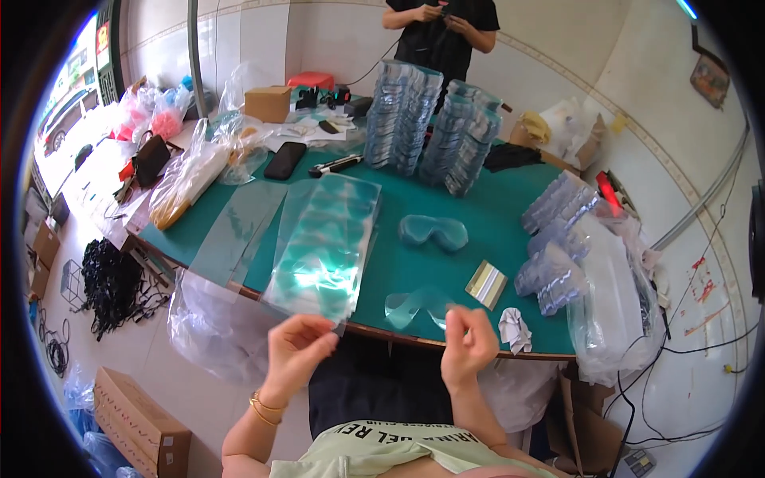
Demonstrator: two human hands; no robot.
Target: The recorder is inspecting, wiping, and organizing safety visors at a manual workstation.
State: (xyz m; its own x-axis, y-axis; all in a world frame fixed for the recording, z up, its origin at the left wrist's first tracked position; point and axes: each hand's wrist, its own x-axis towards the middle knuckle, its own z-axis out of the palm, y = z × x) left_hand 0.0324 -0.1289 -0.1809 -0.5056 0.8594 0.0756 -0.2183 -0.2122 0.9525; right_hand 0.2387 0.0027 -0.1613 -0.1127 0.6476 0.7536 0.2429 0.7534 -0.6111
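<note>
My right hand (pixel 468 344) is closed, thumb against fingers, pinching the right end of a clear, goggle-shaped plastic lens (pixel 408 311) near the table's front edge. With thumb and fingers pressed together, my left hand (pixel 301 350) grips the near right corner of a clear plastic sheet on a glossy stack of clear sheets (pixel 323 247). Just how many layers it pinches cannot be made out. Beyond the lens, a small pile of similar bluish lenses (pixel 433 232) lies on the green tabletop (pixel 382 275).
Two tall stacks of lenses (pixel 404 115) stand at the back, with more lens stacks (pixel 551 239) at right. A silvery rectangular piece (pixel 485 285), crumpled paper (pixel 515 330), a black phone (pixel 284 161) and a cutter knife (pixel 335 166) lie about. Another person (pixel 446 40) stands opposite.
</note>
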